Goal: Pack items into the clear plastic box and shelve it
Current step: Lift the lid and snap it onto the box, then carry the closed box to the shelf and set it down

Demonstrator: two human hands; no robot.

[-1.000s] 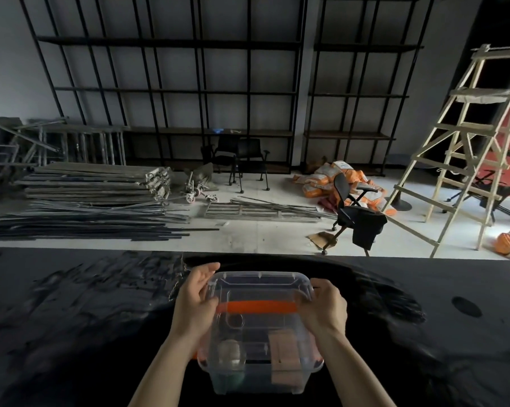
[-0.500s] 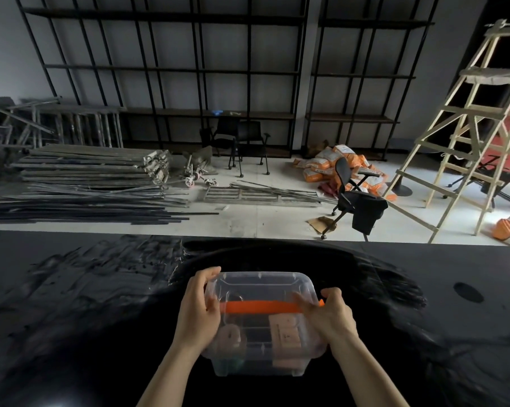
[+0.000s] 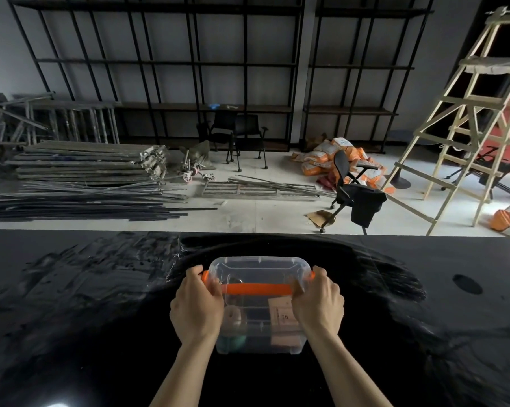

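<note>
Packing looks done: the lidded clear plastic box [image 3: 259, 304] sits low-center on the black bench [image 3: 71, 304], items inside. Left hand [image 3: 196, 306] and right hand [image 3: 318, 304] grip clamped on its 2 ends; shelving remains.

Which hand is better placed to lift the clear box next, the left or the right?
Neither alone. The left hand and right hand each grip one end of the clear plastic box by its orange side latches, so a two-handed lift seems best.

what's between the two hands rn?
Head view: the clear plastic box, lid on, orange handle across it; left hand and right hand grip its ends.
</note>
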